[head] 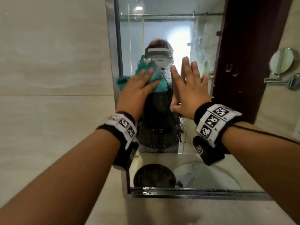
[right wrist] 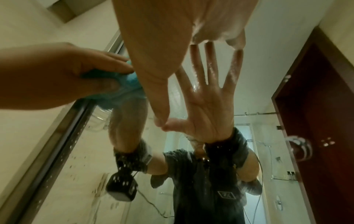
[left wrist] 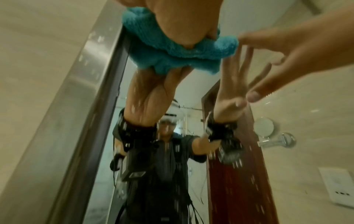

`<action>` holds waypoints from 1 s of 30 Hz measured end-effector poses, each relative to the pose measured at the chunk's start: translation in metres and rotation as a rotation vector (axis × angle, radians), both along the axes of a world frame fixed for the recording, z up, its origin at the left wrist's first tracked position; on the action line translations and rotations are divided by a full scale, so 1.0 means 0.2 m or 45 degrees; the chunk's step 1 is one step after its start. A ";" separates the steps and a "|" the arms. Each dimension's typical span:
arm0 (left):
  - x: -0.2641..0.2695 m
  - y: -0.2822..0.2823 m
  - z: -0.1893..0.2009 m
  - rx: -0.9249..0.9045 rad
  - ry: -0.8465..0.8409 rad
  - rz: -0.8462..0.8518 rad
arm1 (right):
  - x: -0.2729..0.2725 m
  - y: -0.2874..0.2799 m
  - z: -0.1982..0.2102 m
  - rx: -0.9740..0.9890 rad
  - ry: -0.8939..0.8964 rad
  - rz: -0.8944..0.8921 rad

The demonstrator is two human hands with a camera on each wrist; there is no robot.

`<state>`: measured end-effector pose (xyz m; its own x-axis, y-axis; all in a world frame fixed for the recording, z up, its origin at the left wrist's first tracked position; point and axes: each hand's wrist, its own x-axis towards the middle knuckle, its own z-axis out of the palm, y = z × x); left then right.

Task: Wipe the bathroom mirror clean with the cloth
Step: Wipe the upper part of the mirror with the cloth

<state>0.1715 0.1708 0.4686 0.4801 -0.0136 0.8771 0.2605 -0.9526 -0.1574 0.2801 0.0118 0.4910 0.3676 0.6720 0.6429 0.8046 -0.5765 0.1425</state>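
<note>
- The mirror is the landmark here: tall glass panel with a metal frame, and the teal cloth sits flat against it roughly mid-height, toward the frame's left edge.
- The left hand has its fingers laid out fairly straight over the cloth, pressing it onto the glass rather than gripping it. The left wrist view shows the cloth bunched up under the palm.
- The right hand is spread wide, fingers apart, holding nothing. Thumb tip looks to be touching the mirror just right of the cloth; the rest of the palm seems braced on or very near the glass.
- The cloth looks like fluffy terry, so soft, light and floppy. It'll probably fold over itself, so palm pressure in the middle of the wad should work better than pinching a corner.
- The glass has water droplets and streaks, mostly right of and below the hands, so it's likely slick. Plenty left to wipe, by the look of it.
</note>
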 end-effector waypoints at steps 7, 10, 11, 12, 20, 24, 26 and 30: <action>-0.09 0.07 -0.30 0.394 0.355 -0.084 | -0.02 0.02 -0.01 -0.002 0.031 -0.051; -0.14 0.08 -0.07 0.437 0.334 -0.056 | -0.03 0.02 0.00 0.011 0.052 -0.050; -0.14 0.08 0.02 0.360 0.248 -0.024 | -0.03 0.02 0.00 0.015 0.058 -0.049; -0.13 0.08 0.08 0.247 0.165 0.010 | -0.03 0.02 0.00 0.021 0.060 -0.050; -0.06 0.06 -0.45 0.239 0.228 -0.071 | -0.02 0.02 -0.03 0.056 0.046 -0.037; -0.13 0.07 -0.38 0.384 0.450 -0.115 | -0.03 0.02 -0.02 0.056 0.058 -0.022; -0.15 0.08 -0.17 0.336 0.350 -0.080 | -0.03 0.02 -0.02 0.057 0.065 -0.025; -0.13 0.07 -0.01 0.105 0.120 0.035 | -0.01 0.03 -0.03 0.066 0.073 -0.021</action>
<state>0.1462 0.1842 0.4658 0.5615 -0.0693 0.8245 0.2668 -0.9281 -0.2597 0.2776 0.0174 0.4860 0.4155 0.6321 0.6541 0.8010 -0.5951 0.0662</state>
